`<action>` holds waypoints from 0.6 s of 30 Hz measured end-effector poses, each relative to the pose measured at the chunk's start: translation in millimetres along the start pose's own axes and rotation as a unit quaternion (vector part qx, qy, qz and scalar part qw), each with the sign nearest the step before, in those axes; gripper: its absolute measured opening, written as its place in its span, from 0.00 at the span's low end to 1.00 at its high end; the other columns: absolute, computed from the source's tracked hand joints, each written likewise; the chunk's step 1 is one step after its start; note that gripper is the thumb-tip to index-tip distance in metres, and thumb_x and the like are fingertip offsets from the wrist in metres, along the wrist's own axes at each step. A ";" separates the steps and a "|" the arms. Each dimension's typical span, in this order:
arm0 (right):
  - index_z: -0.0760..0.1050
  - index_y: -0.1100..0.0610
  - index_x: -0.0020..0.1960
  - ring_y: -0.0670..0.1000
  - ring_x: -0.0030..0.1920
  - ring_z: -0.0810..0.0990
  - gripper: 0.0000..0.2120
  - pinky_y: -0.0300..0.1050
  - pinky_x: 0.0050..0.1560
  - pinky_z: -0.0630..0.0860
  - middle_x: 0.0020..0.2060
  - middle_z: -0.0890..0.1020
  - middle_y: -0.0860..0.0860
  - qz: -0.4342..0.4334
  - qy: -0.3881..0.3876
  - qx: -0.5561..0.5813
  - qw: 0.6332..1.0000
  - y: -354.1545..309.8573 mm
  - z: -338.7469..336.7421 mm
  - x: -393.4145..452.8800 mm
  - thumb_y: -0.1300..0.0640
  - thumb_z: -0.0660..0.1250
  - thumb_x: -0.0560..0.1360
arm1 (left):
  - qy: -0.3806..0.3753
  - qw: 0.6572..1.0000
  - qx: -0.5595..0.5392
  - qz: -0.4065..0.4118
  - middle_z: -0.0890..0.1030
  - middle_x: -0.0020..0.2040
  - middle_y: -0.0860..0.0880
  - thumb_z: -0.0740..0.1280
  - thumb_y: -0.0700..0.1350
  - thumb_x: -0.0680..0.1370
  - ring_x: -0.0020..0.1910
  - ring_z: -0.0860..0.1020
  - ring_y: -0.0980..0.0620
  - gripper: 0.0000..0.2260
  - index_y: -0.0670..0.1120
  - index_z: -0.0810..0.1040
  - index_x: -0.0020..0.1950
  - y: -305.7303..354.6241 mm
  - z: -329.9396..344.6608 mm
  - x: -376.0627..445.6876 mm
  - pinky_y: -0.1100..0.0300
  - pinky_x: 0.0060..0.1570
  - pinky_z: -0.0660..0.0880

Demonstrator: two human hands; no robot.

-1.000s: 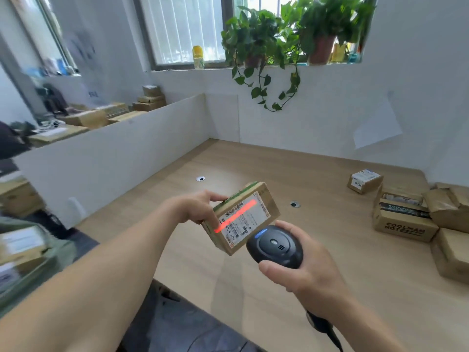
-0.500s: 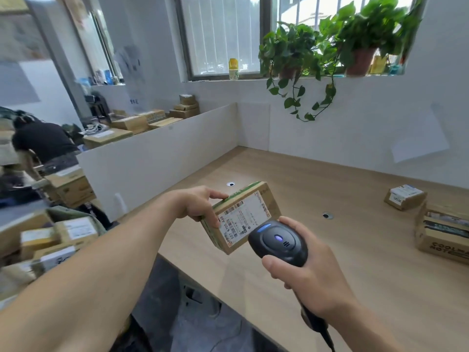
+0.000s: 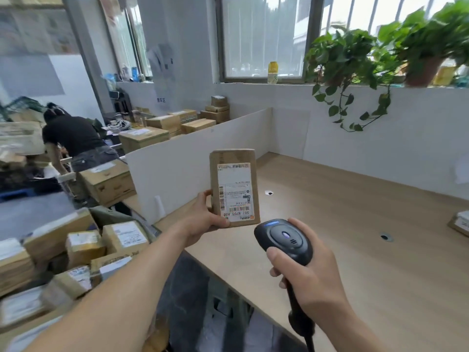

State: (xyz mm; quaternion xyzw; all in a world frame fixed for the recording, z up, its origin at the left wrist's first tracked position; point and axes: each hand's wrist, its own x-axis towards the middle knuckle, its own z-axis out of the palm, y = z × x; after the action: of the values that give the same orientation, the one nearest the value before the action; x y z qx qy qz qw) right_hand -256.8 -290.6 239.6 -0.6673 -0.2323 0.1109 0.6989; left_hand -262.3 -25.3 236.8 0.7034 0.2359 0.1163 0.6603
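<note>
— On the left side, next to the table, what lies there?
— Many brown parcels (image 3: 83,246) lie in a pile. Behind them a person (image 3: 73,138) in a black shirt bends over more cartons.
— And more to the middle?
— A white partition (image 3: 193,158) stands along the left edge of the table (image 3: 355,224). In front of it the left hand (image 3: 203,221) holds a small cardboard box (image 3: 234,158) upright in the air, above the left part of the table. Its fingers (image 3: 206,195) are curled round the lower left edge and the thumb lies across the bottom of the front, so they pinch the box. The white label (image 3: 234,189) faces the camera.
— What is to the right of it?
— A black scanner (image 3: 284,240), just below and to the right of the box, not touching it. A small blue light shows on its head. The right hand (image 3: 314,280) grips the handle. Its fingers (image 3: 276,272) are wrapped round it, with the thumb on the side of the head.
— And far right?
— Green plants (image 3: 350,59) hang from the window sill, and one single packet (image 3: 460,223) lies on the table at the picture's right border.
</note>
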 end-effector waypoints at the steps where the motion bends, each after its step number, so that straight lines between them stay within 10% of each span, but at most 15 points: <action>1: 0.75 0.40 0.59 0.52 0.33 0.83 0.29 0.43 0.30 0.76 0.45 0.87 0.49 0.000 -0.002 0.001 1.000 0.6 15.1 2.5 0.51 0.77 0.60 | 0.004 1.000 -0.003 0.001 0.82 0.54 0.40 0.72 0.23 0.70 0.51 0.84 0.45 0.43 0.48 0.58 0.77 -2.9 -14.4 2.0 0.55 0.47 0.82; 11: 0.77 0.35 0.59 0.57 0.49 0.87 0.31 0.50 0.45 0.79 0.53 0.86 0.49 -0.023 -0.049 0.007 0.999 14.2 121.2 22.5 0.42 0.78 0.56 | 0.042 0.991 0.121 -0.023 0.82 0.55 0.40 0.76 0.32 0.70 0.57 0.82 0.39 0.42 0.51 0.61 0.79 4.8 -166.3 -9.3 0.39 0.61 0.78; 18: 0.78 0.42 0.63 0.55 0.39 0.87 0.27 0.43 0.32 0.80 0.45 0.87 0.50 -0.029 -0.158 -0.006 0.987 16.0 185.7 32.5 0.63 0.79 0.70 | 0.121 0.965 0.214 -0.090 0.80 0.59 0.46 0.76 0.36 0.70 0.53 0.83 0.45 0.38 0.51 0.66 0.77 17.2 -292.0 -71.0 0.50 0.51 0.82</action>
State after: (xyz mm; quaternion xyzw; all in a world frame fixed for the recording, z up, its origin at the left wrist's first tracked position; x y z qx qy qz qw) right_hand -313.9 -110.5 229.9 -0.6387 -0.3598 0.1934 0.6521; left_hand -459.1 195.1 293.7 0.7846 0.3963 0.0876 0.4686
